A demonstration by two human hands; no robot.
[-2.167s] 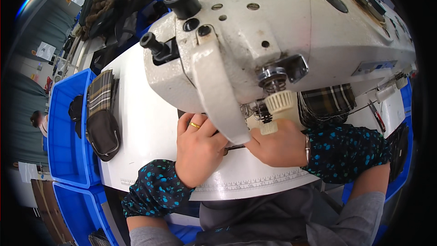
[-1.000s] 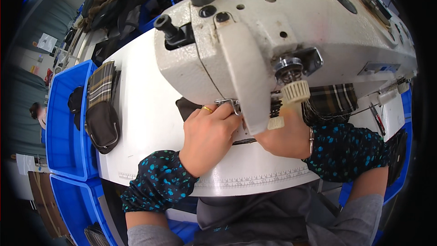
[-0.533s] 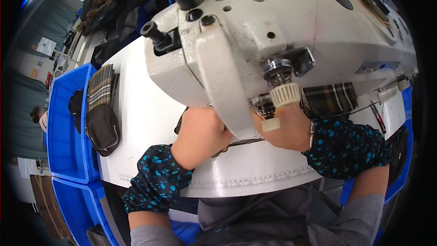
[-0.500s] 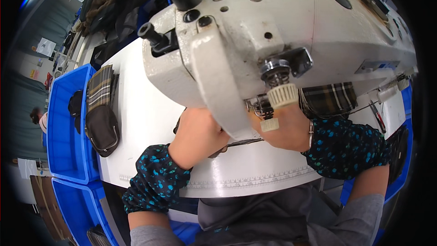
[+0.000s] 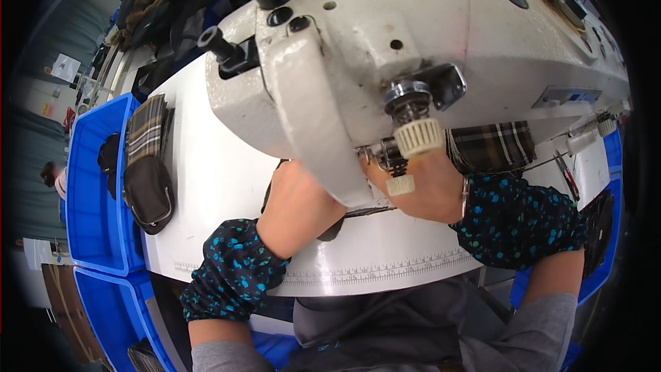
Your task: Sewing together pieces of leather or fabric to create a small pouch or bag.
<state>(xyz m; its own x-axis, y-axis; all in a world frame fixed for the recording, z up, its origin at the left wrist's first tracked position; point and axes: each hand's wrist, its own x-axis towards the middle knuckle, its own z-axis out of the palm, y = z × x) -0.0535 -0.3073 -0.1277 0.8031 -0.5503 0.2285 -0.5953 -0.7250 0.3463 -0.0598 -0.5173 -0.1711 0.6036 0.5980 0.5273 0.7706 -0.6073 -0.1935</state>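
A white sewing machine (image 5: 372, 48) fills the upper middle, its rounded head coming down between my hands. My left hand (image 5: 303, 203) is curled left of the head, gripping a dark piece of material (image 5: 332, 231) that pokes out below it; the fingertips are hidden. Close behind the cream tension knobs (image 5: 418, 138), my right hand (image 5: 430, 191) sits by the needle area, at the right end of the material's dark edge. The machine covers its fingers, so their closing does not show. Patterned dark sleeve covers are on both forearms.
On the white table (image 5: 206, 145), a plaid fabric stack with a dark zippered pouch (image 5: 148, 193) lies at left, beside blue bins (image 5: 103, 200). More plaid pieces (image 5: 490, 148) lie behind my right hand. A curved ruler strip (image 5: 385, 270) runs along the front edge.
The whole view has shifted slightly, moving the machine a little left and up in the picture. Both hands stay beside the machine head; slightly more dark material shows beneath my left hand.
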